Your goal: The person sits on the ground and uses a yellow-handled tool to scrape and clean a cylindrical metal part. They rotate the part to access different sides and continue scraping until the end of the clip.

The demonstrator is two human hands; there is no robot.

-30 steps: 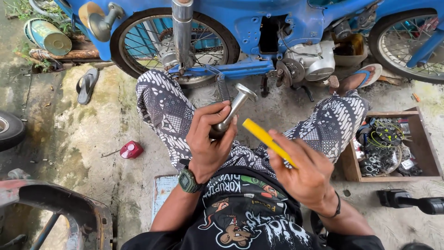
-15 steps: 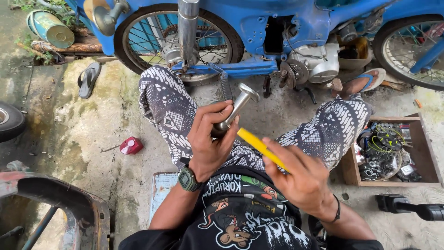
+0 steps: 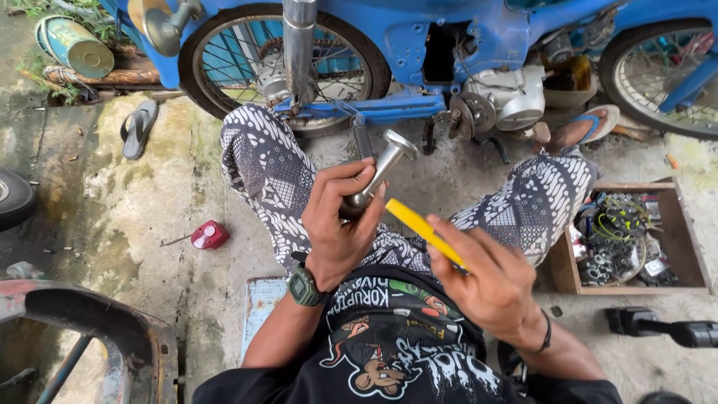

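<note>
metal part (image 3: 381,170) | shiny, flared top | left hand (image 3: 336,221) grips | right hand (image 3: 486,277) grips yellow tool (image 3: 419,227)

Shirt: black T-shirt (image 3: 396,352) at the 6 o'clock edge, short sleeves, printed with a cartoon animal and white, green and orange lettering.
Trousers: loose batik trousers (image 3: 265,176) in a black-and-white geometric and floral pattern, one leg toward 11 o'clock, the other toward 2 o'clock.
Left wrist: dark green digital wristwatch (image 3: 305,286) with a square face and a ribbed strap.
Right wrist: thin black band (image 3: 545,334) around the wrist, toward 4 o'clock.
Footwear: blue-strapped sandal (image 3: 592,123) on the foot at 2 o'clock.
Arms: bare from the sleeves down to the left hand (image 3: 338,224) and right hand (image 3: 486,277).
</note>
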